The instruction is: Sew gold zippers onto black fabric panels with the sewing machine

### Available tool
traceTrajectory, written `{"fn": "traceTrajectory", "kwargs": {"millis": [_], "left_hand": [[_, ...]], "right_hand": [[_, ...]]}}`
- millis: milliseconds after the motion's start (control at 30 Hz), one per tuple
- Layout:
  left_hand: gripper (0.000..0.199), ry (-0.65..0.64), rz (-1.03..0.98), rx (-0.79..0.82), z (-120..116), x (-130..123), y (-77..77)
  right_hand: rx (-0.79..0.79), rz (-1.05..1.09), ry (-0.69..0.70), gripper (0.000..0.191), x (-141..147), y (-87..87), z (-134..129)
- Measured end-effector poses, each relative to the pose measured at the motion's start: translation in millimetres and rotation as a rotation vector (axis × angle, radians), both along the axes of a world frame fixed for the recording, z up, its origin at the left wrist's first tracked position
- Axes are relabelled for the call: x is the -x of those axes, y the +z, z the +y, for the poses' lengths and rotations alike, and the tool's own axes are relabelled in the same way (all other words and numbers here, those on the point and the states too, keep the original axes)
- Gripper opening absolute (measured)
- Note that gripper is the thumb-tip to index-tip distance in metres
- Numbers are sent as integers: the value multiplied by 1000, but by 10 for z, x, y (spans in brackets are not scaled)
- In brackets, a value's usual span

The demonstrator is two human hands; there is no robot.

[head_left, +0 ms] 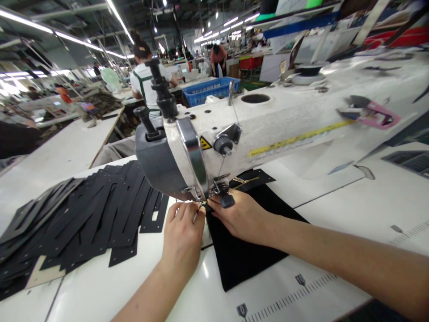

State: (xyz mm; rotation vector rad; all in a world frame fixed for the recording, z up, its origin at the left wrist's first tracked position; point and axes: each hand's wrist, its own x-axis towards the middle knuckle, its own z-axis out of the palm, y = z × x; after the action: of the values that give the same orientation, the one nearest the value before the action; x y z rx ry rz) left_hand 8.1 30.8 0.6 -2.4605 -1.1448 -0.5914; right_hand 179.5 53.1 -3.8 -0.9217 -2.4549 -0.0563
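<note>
A black fabric piece (pixel 250 250) lies under the head of a white sewing machine (pixel 214 120). A strip with a gold zipper (pixel 251 180) shows at its far edge. My left hand (pixel 183 230) is closed beside the presser foot (pixel 203 199), its thumb and fingers pinched together at the fabric's left edge; what is between the fingertips is too small to make out. On the right side of the foot, my right hand (pixel 241 217) grips the fabric piece, fingers together and pointing at the needle area. A black knob partly hides its fingertips.
Many black cut strips with slots (pixel 110 210) are heaped on the table at the left. Pink-handled snips (pixel 378 114) rest against the machine arm. Behind stands a blue basket (pixel 211 91). Other people sit or bend at work farther back. Ruler markings (pixel 288 299) run along the front edge.
</note>
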Motion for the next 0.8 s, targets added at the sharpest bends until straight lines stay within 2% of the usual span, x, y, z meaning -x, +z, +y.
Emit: {"fn": "traceTrajectory", "kwargs": {"millis": [500, 800], "left_hand": [[17, -6, -86, 58, 56, 54, -35], [15, -6, -92, 30, 63, 58, -47]], "right_hand": [[-23, 31, 9, 20, 10, -9, 13], [18, 88, -5, 25, 15, -51, 14]]}}
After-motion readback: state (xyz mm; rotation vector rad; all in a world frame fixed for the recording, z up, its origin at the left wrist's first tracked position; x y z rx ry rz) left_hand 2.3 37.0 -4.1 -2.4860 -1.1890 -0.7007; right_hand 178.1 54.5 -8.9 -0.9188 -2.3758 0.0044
